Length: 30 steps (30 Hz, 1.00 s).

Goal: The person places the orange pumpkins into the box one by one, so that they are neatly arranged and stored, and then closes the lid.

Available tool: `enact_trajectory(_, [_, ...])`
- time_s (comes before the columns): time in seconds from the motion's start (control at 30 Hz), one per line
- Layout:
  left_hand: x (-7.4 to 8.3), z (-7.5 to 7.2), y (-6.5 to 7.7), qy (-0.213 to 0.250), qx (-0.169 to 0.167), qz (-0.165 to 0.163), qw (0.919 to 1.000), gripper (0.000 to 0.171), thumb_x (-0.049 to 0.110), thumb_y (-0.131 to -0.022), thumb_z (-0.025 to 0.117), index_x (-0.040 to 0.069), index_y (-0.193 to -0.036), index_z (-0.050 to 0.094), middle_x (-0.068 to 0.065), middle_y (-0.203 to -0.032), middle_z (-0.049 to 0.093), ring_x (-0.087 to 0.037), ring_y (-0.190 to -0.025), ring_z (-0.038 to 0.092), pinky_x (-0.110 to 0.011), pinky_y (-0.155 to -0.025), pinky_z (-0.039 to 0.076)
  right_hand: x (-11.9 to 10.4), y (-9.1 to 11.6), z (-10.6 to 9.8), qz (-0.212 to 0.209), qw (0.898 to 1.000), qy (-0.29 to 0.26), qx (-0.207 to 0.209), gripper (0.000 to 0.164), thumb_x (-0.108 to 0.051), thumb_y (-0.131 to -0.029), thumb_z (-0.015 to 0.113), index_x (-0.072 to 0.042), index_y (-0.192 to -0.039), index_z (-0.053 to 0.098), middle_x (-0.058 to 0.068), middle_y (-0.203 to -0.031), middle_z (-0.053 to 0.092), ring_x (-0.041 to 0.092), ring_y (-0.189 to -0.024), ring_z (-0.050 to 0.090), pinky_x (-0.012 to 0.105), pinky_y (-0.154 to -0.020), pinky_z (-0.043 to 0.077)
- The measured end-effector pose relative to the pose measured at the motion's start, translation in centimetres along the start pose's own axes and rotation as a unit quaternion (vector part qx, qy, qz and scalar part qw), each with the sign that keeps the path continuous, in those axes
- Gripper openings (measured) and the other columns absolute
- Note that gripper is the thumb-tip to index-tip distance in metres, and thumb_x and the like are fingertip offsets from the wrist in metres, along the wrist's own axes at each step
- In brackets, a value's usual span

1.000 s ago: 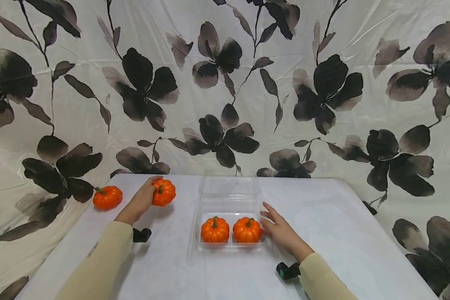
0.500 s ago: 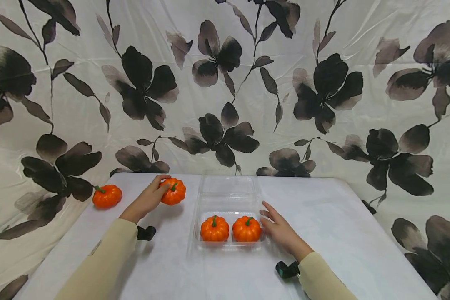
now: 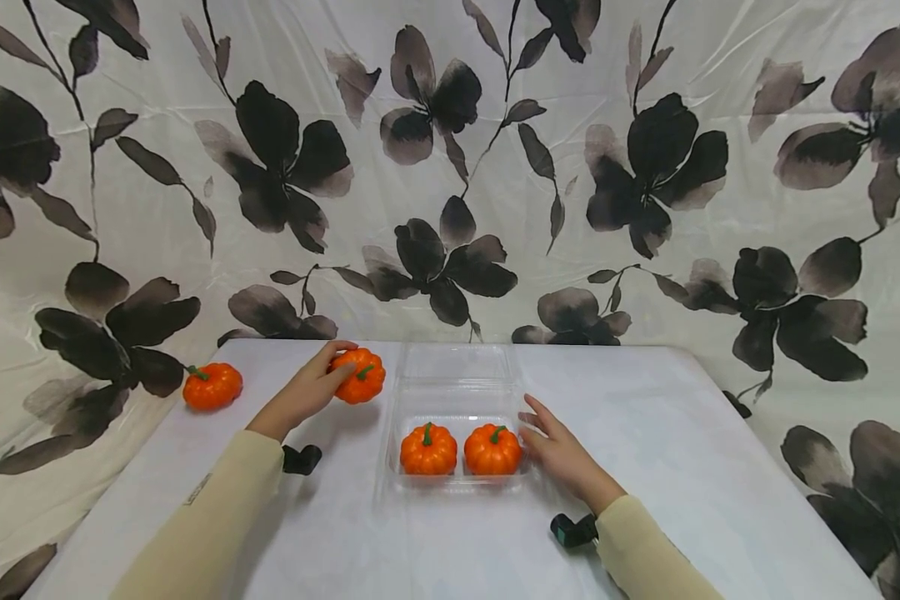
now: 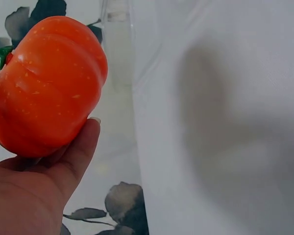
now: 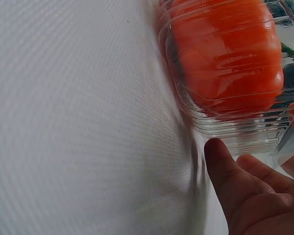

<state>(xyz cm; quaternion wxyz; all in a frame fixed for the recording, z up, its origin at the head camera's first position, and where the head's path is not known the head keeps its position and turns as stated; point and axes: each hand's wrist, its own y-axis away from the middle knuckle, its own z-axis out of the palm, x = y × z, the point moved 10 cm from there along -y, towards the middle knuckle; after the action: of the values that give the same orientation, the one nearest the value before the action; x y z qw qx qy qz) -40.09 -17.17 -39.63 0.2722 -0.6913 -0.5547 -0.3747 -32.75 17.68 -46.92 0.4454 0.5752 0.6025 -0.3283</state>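
Note:
My left hand [image 3: 317,385] grips a small orange toy pumpkin [image 3: 363,377] with a green stem, held above the table left of a clear plastic clamshell box [image 3: 457,483]. The left wrist view shows this pumpkin [image 4: 54,88] raised, with fingers behind and under it. Two more orange pumpkins, a left one [image 3: 428,450] and a right one [image 3: 492,451], sit side by side in the box's front part. Its lid [image 3: 457,367] lies open toward the back. My right hand [image 3: 558,446] is at the box's right side, fingers extended along the wall; in the right wrist view the thumb [image 5: 218,156] is right at the ridged edge.
Another orange pumpkin [image 3: 212,387] rests near the table's left edge. The white-covered table [image 3: 645,433] ends at a hanging floral cloth [image 3: 450,167] behind. A small black camera mount sits under each wrist, a left one [image 3: 302,459] and a right one [image 3: 572,531].
My left hand has carried its pumpkin to the right, closer to the box. The right hand has stayed at the box's side. The head view has tilted slightly down.

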Motion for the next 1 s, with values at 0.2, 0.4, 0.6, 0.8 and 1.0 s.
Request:
enact_trajectory(0.2, [0.7,0.2,-0.2,-0.013,0.000,0.008,0.9999,0.049,0.039,-0.100,0.047,0.021,-0.144,0.035,-0.018,-0.142,0.045,-0.035,-0.124,0.049,-0.052,-0.105,0.044,0.1,-0.2,0.0,0.001,1.000,-0.004,0.000,0.061,-0.024,-0.100,0.050,-0.025,-0.155,0.022,0.013,-0.150,0.043,0.033,-0.127,0.054,0.048,-0.102,0.047])
enact_trajectory(0.4, [1.9,0.6,-0.1,-0.035,-0.001,0.028,0.9990,0.048,0.038,-0.099,0.050,0.019,-0.142,0.039,-0.017,-0.136,0.051,-0.034,-0.118,0.053,-0.048,-0.100,0.049,0.1,-0.2,0.0,0.004,1.000,-0.005,0.000,0.061,-0.024,-0.100,0.050,-0.025,-0.155,0.022,0.012,-0.150,0.043,0.033,-0.127,0.054,0.049,-0.103,0.046])
enact_trajectory(0.6, [3.2,1.0,0.1,-0.072,0.010,0.052,0.9960,0.048,0.038,-0.099,0.051,0.017,-0.141,0.041,-0.017,-0.136,0.052,-0.033,-0.118,0.054,-0.047,-0.098,0.051,0.1,-0.2,-0.1,0.002,1.000,-0.006,0.001,0.062,-0.025,-0.100,0.050,-0.025,-0.155,0.022,0.012,-0.150,0.043,0.033,-0.128,0.053,0.049,-0.104,0.046])
enact_trajectory(0.8, [4.8,1.6,0.3,-0.083,0.011,0.081,0.9932,0.049,0.038,-0.098,0.053,0.017,-0.141,0.043,-0.015,-0.137,0.052,-0.033,-0.119,0.053,-0.047,-0.098,0.051,0.0,0.0,-0.1,0.003,1.000,-0.004,0.001,0.062,-0.025,-0.100,0.050,-0.026,-0.155,0.022,0.012,-0.151,0.043,0.033,-0.129,0.053,0.050,-0.104,0.045])
enact_trajectory(1.0, [5.8,2.2,0.4,-0.092,0.011,0.100,0.9907,0.047,0.036,-0.096,0.057,0.019,-0.138,0.046,-0.012,-0.134,0.054,-0.030,-0.114,0.056,-0.044,-0.093,0.054,0.0,-0.1,-0.1,0.003,1.000,-0.002,0.001,0.062,-0.025,-0.100,0.050,-0.026,-0.155,0.022,0.012,-0.151,0.043,0.033,-0.128,0.053,0.049,-0.103,0.046])
